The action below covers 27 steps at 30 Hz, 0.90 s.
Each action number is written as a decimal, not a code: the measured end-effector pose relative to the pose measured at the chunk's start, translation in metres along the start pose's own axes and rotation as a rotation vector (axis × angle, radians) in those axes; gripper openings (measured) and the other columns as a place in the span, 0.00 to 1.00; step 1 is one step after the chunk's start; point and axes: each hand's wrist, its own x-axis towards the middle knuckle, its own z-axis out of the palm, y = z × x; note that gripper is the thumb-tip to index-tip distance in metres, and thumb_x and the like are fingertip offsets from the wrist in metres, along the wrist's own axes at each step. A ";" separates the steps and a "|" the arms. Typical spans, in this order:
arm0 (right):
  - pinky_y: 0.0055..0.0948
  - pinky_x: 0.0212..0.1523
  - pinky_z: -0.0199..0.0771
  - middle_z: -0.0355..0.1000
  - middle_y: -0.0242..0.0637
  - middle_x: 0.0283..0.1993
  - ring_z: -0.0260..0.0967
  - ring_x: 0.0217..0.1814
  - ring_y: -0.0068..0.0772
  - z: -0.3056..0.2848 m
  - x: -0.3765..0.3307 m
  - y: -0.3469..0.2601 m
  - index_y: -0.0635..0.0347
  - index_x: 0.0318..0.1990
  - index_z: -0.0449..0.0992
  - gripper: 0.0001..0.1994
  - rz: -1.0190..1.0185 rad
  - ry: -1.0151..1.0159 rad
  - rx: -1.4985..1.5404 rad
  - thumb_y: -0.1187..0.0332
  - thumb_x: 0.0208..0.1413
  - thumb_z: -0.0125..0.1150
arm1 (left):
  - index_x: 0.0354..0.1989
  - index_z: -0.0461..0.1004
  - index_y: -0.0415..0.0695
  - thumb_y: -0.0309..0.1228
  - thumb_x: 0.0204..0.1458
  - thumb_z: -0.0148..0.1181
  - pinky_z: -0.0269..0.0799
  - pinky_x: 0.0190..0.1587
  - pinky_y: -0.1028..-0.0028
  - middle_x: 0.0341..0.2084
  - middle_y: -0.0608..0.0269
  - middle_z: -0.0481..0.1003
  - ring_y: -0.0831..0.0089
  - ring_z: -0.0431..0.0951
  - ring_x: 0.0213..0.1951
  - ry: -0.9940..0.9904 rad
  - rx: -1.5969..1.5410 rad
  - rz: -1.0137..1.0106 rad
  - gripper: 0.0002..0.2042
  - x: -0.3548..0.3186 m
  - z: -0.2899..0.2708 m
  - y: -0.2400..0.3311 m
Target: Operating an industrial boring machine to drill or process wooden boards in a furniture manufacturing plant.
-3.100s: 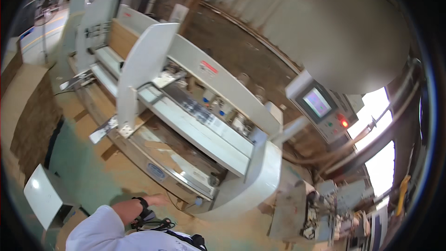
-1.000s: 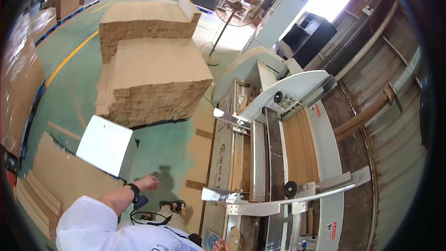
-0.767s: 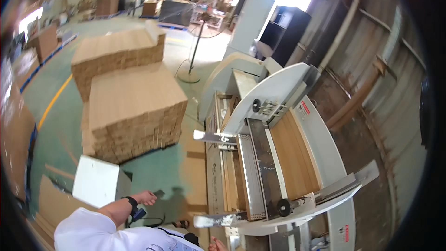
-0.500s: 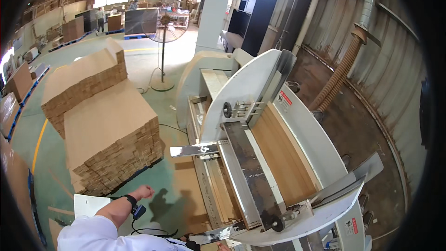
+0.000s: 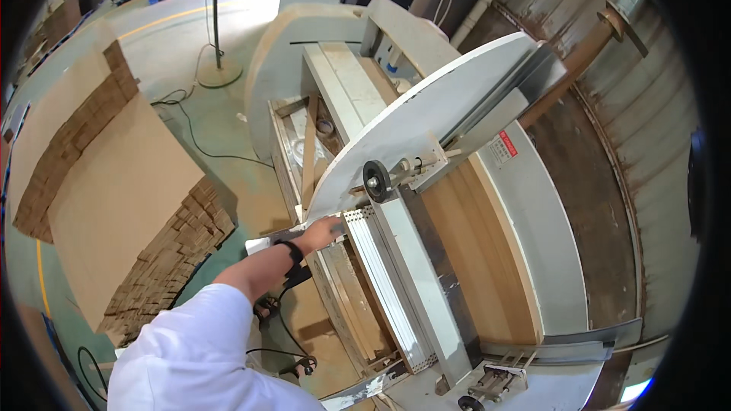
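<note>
My left hand (image 5: pixel 324 234), with a black band on its wrist, reaches from the lower left onto the machine. Its fingers are bent over a flat metal bar (image 5: pixel 283 237) that sticks out past the machine's left side. Just right of the fingertips begins a ribbed aluminium rail (image 5: pixel 387 289), running down along the machine. Above the hand rises a curved white side panel (image 5: pixel 426 99), with a black handwheel (image 5: pixel 376 181) on its face. A second, smaller handwheel (image 5: pixel 470 403) sits at the near end. My right hand is out of view.
A stack of brown boards (image 5: pixel 126 183) stands on the floor at the left. A black cable (image 5: pixel 285 327) loops below my left forearm. Farther back are a standing fan (image 5: pixel 216 23) and dark cabinets. A ribbed duct (image 5: pixel 567 80) drops along the wall at the right.
My left hand has moved up and right from beside the board stack onto the metal bar. The view has shifted closer to the machine. The fingers at the lower edge are gone.
</note>
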 end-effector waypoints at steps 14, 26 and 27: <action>0.27 0.24 0.63 0.66 0.34 0.27 0.60 0.23 0.28 0.155 -0.011 0.020 0.62 0.43 0.68 0.19 -0.076 0.136 0.378 0.55 0.55 0.46 | 0.46 0.66 0.39 0.34 0.37 0.61 0.61 0.51 0.66 0.44 0.46 0.67 0.53 0.66 0.48 -0.110 0.063 0.107 0.25 0.047 0.032 -0.031; 0.26 0.22 0.62 0.66 0.34 0.25 0.59 0.21 0.27 0.198 -0.042 0.087 0.62 0.41 0.68 0.18 -0.063 0.252 0.525 0.55 0.55 0.46 | 0.49 0.64 0.37 0.41 0.38 0.59 0.65 0.47 0.67 0.41 0.42 0.69 0.55 0.70 0.44 -0.318 0.146 -0.140 0.29 0.064 0.022 0.026; 0.26 0.22 0.61 0.66 0.34 0.25 0.59 0.21 0.27 0.201 -0.043 0.087 0.62 0.41 0.68 0.18 -0.056 0.260 0.527 0.55 0.55 0.46 | 0.49 0.64 0.37 0.42 0.38 0.59 0.65 0.46 0.68 0.41 0.43 0.70 0.55 0.71 0.44 -0.279 0.098 -0.135 0.30 0.071 0.019 0.017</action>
